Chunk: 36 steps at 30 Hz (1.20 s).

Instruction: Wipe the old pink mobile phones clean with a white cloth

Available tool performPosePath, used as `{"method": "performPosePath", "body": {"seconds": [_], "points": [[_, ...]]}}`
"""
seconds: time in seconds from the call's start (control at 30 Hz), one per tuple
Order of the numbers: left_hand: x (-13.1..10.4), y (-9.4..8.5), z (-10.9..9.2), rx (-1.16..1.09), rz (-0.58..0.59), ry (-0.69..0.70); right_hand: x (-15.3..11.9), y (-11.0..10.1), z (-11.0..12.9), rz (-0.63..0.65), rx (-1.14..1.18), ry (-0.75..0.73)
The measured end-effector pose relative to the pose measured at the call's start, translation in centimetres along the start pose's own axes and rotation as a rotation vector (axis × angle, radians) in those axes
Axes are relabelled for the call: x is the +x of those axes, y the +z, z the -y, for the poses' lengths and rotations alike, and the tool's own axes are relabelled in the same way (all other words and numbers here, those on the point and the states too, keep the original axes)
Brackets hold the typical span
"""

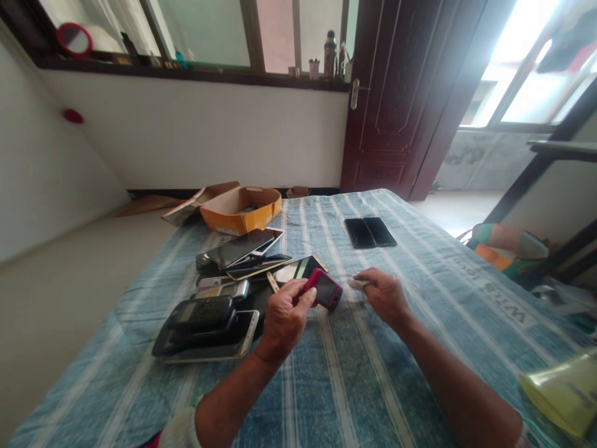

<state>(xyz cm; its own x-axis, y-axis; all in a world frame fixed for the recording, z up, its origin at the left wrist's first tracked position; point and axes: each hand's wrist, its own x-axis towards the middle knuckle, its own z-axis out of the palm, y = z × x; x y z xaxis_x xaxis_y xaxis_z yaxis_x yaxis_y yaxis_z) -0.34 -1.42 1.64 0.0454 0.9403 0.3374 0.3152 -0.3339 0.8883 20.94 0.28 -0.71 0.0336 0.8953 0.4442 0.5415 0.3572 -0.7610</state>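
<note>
My left hand (pixel 286 311) grips a small red phone (pixel 327 290) with a dark screen, thumb on its face, above the striped blue cloth. To its right, my right hand (pixel 385 295) has its fingers pinched round a small pale item (pixel 358 282), too blurred to name. The two hands are apart. Left of my left hand lies a pile of phones and tablets, with a black handset (pixel 203 314) resting on a white-edged tablet (pixel 249 335). Two dark phones (pixel 370 232) lie side by side beyond my right hand.
An open orange box (pixel 242 211) stands at the table's far left, its lid beside it. A yellow plastic packet (pixel 564 392) lies at the near right. The blue striped cloth (pixel 321 398) covers the table. A brown door (pixel 387 93) stands behind.
</note>
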Motion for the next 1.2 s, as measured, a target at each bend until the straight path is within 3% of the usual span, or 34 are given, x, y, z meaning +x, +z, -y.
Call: {"method": "performPosePath", "body": {"seconds": [0.13,0.37,0.63,0.97,1.2], "points": [[-0.2,-0.1,-0.8,0.065,0.023,0.065,-0.2,0.4,1.9,-0.119,0.212,-0.074],[-0.7,0.1,-1.9,0.137,0.069,0.231,-1.3,1.6,5.2,-0.154,0.345,-0.217],[-0.9,-0.2,-2.5,0.222,0.079,0.322,-1.3,2.4,2.7,-0.059,0.218,-0.204],[-1.1,-0.3,-2.5,0.255,0.105,0.414,-2.1,2.3,5.5,-0.135,0.256,-0.336],[-1.4,-0.8,-2.6,0.278,0.129,0.354,-1.8,2.6,2.7,-0.046,0.121,-0.265]]}}
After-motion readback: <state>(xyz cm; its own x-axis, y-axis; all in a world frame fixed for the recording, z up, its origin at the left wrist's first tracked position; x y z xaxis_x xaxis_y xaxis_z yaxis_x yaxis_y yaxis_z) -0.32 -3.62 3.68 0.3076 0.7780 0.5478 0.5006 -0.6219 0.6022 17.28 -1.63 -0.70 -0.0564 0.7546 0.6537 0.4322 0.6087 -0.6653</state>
